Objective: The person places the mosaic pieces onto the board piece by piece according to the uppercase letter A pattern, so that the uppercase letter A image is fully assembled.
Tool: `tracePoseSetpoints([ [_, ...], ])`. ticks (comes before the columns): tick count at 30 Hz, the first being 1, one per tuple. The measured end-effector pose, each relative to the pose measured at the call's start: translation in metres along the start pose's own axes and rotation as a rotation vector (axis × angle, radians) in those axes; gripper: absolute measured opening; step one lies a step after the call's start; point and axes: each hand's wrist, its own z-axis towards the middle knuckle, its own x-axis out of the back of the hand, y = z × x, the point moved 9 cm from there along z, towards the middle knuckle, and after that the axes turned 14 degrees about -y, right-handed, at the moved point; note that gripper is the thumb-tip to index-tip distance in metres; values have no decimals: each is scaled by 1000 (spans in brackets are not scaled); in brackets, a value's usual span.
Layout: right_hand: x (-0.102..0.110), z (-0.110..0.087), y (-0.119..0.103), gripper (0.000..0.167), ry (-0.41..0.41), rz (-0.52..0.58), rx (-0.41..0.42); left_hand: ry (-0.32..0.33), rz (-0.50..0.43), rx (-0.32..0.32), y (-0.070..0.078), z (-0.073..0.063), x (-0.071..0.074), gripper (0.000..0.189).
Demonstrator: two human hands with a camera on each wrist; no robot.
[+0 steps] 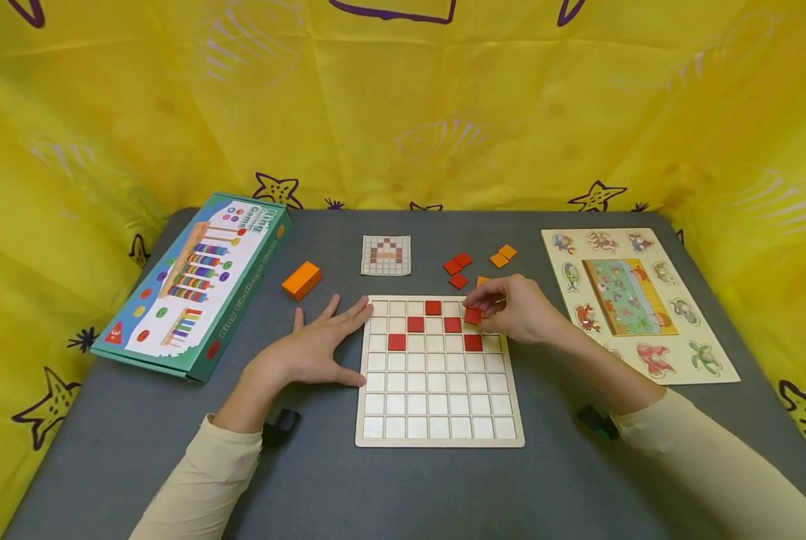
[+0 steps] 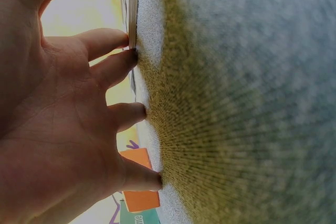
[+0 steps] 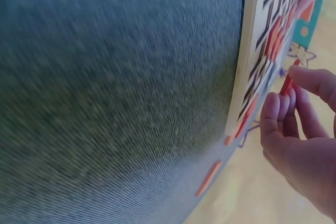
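A wooden grid board (image 1: pixel 440 442) with pale square cells lies flat on the grey table. Several red square tiles, among them one red tile (image 1: pixel 397 342) on the left, sit in its upper cells. My right hand (image 1: pixel 521 311) pinches another red tile (image 1: pixel 473 316) between thumb and fingers, over the board's upper right part; the right wrist view shows this held tile (image 3: pixel 286 83) edge-on. My left hand (image 1: pixel 318 346) lies with fingers spread at the board's left edge, fingertips and thumb right at the rim. In the left wrist view the left palm (image 2: pixel 58 114) holds nothing.
Behind the board lie loose red tiles (image 1: pixel 458 280), orange tiles (image 1: pixel 503 256) and a small pattern card (image 1: pixel 386 256). An orange block (image 1: pixel 302 280) stands left, beside a ring game box (image 1: pixel 193 285). At right is a sea-animal puzzle board (image 1: pixel 703 330). Yellow cloth (image 1: pixel 403 97) surrounds the table.
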Motion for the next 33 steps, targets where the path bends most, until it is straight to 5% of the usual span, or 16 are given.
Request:
tracePoseSetpoints([
  [33, -39, -24, -9, 26, -136, -54, 52, -15, -4, 19, -1, 2, -1, 116],
])
